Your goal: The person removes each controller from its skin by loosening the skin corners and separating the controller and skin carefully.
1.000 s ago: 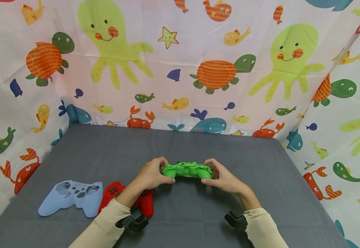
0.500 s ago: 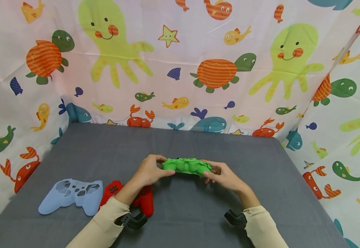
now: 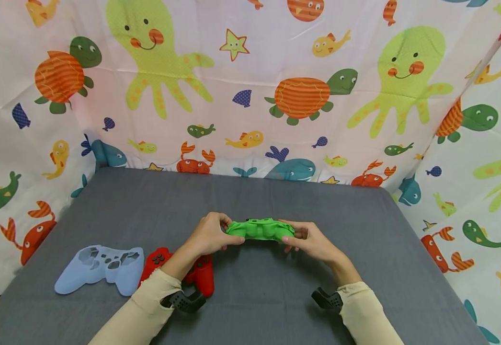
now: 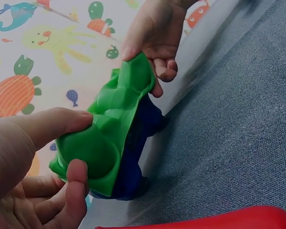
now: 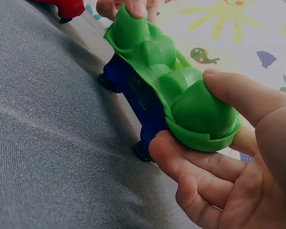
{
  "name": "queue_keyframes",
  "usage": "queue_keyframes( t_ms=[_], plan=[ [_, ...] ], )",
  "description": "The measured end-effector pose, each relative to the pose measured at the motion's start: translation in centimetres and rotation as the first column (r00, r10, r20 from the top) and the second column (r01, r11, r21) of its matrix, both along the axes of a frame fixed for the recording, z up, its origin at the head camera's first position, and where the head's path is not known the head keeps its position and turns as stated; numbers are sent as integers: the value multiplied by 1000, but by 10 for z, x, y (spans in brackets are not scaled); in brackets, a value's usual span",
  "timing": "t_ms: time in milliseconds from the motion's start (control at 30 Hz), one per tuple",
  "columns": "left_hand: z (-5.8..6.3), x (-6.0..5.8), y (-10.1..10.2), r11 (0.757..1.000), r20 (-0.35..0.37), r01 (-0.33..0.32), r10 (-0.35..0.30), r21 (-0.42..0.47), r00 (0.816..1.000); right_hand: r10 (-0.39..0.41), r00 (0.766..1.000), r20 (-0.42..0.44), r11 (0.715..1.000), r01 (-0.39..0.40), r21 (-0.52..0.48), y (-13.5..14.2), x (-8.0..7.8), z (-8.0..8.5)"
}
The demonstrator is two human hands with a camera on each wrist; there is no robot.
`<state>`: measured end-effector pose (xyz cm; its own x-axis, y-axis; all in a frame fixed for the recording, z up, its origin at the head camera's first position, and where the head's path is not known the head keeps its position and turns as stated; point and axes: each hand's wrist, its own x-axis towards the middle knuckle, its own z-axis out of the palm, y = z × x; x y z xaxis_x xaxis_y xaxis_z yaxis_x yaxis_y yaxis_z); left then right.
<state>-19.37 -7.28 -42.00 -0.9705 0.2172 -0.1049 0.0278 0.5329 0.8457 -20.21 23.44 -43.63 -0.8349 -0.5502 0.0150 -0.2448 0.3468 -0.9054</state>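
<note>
Both hands hold a green silicone controller cover above the grey table, one hand at each end. Under the cover, the wrist views show a blue game controller, its lower side and dark thumbsticks bare. My left hand grips the left end, its thumb pressed on the rounded green handle. At the other end, my right hand has its thumb on the green handle and its fingers beneath, against the blue controller. A red game controller lies on the table, partly hidden by the left forearm.
At the left, a light blue controller cover with cut-out holes lies on the grey table, beside the red controller. A white curtain printed with sea animals stands behind the table and along its sides.
The green cover and both hands have risen slightly and the cover has tilted. My right hand has shifted its grip, with fingertips now showing below the cover. The head view has tipped down slightly.
</note>
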Motion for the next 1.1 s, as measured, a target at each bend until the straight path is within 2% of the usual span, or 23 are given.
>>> queue_keyframes(
  t_ms=[267, 800, 1100],
  plan=[
    [1, 0, 0, 1000, 21, 6, -6, -5, 1000, 20, 1000, -2, 1000, -20, -18, 1, -2, 1],
    [5, 1, 1, 1000, 11, 2, -2, -28, 1000, 12, 1000, 20, 1000, -12, -20, 2, -1, 2],
    [7, 5, 4, 999, -26, -24, 23, -39, 999, 12, 1000, 22, 999, -11, -42, 1, -1, 1]
  ],
)
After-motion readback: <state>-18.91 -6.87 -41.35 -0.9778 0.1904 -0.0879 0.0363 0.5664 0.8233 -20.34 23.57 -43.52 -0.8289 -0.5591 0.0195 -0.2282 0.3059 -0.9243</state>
